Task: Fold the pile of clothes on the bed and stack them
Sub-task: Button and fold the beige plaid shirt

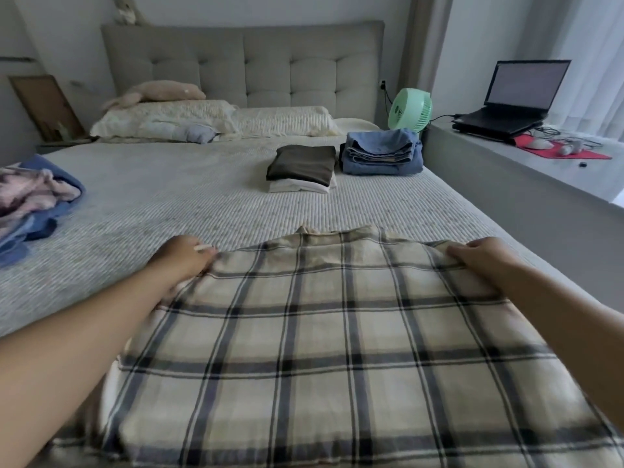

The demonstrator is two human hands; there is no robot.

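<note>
A beige plaid shirt [337, 332] lies spread flat on the near part of the bed [169, 204], collar end away from me. My left hand [184, 256] grips its far left corner. My right hand [479, 255] grips its far right corner. Further up the bed a dark brown folded garment sits on a white folded one, forming a small stack [302, 167]. To the right of that stack is a pile of folded blue denim [381, 153]. A loose heap of pink and blue clothes [30, 197] lies at the bed's left edge.
Two pillows [219, 121] and a plush toy [158, 91] lie against the grey headboard. A green fan [410, 109] stands at the bed's far right corner. On the ledge to the right are a laptop [510, 99] and a red mat [567, 148].
</note>
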